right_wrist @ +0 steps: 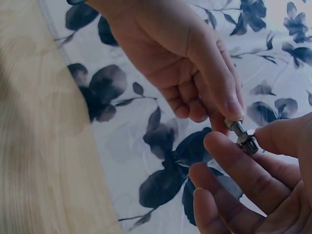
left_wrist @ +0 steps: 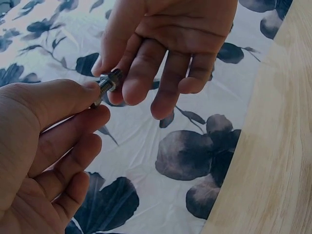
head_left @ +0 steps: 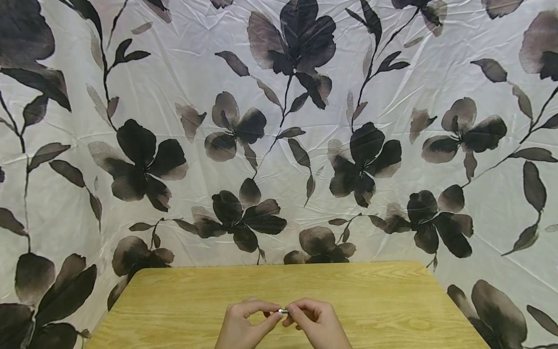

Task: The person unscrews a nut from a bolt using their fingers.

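A small metal bolt (left_wrist: 103, 87) spans the gap between the two hands, over the near part of the table. My left hand (head_left: 250, 322) pinches its head end between thumb and index finger. On the threads sits a nut (right_wrist: 245, 140), near the bolt's far end. My right hand (head_left: 320, 322) holds the nut between thumb and index finger; its other fingers are loosely bent beneath. In the right wrist view the bolt head (right_wrist: 230, 124) shows at the left thumb's tip. The fingertips cover parts of the bolt and nut.
Below the hands lies a yellow wood-grain table (head_left: 279, 286) with rounded far corners. Behind it and at both sides hangs a white cloth (head_left: 305, 165) printed with dark flowers.
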Tool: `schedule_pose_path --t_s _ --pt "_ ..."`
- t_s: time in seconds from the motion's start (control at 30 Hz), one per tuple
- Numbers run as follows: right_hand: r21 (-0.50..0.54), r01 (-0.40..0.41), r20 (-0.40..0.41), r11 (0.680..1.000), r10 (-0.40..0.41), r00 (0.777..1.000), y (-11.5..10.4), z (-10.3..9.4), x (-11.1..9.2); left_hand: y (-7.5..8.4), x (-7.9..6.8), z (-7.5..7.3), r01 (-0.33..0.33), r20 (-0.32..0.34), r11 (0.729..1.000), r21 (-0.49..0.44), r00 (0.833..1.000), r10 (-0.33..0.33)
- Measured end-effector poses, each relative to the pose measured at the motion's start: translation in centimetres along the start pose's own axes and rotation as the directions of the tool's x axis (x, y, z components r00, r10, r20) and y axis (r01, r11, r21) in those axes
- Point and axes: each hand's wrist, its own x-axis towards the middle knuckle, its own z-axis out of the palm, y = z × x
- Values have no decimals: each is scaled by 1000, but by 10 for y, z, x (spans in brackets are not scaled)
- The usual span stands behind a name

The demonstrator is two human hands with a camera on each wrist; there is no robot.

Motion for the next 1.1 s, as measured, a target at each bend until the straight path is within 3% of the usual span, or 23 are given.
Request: schedule_pose_path --t_s 0.87,1.1 --pt "-4 76 -1 997 -76 997 -3 0 -1 0 1 -1 -11 16 999 36 1000 10" --pt "-37 106 -46 994 -108 993 -7 3 -5 0 1 -1 -41 -4 998 57 999 41"
